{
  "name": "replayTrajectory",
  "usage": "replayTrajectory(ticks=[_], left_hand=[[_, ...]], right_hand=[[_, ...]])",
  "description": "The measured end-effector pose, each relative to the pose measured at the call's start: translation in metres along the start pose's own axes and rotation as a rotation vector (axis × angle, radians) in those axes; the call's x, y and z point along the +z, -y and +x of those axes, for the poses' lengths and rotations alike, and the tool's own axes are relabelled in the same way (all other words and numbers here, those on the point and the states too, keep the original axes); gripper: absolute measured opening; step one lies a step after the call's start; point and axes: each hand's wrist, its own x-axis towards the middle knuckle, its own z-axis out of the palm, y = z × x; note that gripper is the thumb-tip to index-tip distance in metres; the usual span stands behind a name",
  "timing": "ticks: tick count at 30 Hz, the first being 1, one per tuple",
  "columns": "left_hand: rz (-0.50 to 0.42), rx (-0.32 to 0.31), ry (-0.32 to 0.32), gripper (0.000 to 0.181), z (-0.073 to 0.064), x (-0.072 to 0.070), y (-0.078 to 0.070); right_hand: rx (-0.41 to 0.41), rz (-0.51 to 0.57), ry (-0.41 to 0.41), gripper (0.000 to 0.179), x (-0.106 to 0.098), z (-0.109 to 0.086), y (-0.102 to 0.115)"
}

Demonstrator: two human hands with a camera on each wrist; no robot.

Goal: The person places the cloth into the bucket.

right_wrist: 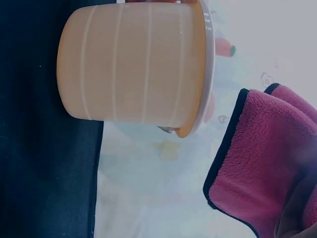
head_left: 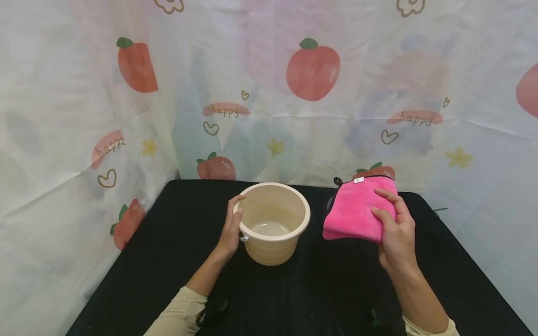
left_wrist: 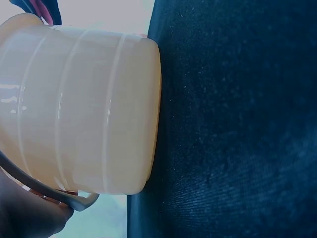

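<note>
A cream plastic bucket [head_left: 272, 249] stands upright on the black-covered table, and its visible inside is bare. My left hand [head_left: 229, 231] grips its rim on the left side. In the left wrist view, ridges ring the bucket wall [left_wrist: 84, 109], and the grey handle [left_wrist: 47, 192] hangs beside my fingers. To the right of the bucket, my right hand [head_left: 397, 231] holds a folded pink towel [head_left: 353, 212] above the table, thumb on top. The towel has dark edging, a white tag and a small black loop. From the right wrist, the towel [right_wrist: 262, 144] appears apart from the bucket.
Black cloth [head_left: 336, 289] covers the table. Behind and to the left hangs a pale curtain [head_left: 260, 65] printed with fruit, hearts and flowers. A dark object [head_left: 214, 313] lies beside my left sleeve.
</note>
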Motion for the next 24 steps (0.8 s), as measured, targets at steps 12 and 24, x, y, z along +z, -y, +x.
replayTrajectory(ticks=[12, 24], left_hand=[[0.012, -0.004, -0.002, 0.043, 0.000, -0.001, 0.001], [0.014, -0.017, 0.007, 0.043, 0.001, -0.002, 0.001]], right_hand=[[-0.035, -0.012, 0.096, 0.048, 0.014, 0.002, 0.005], [-0.050, 0.015, 0.122, 0.046, 0.024, 0.009, 0.009]])
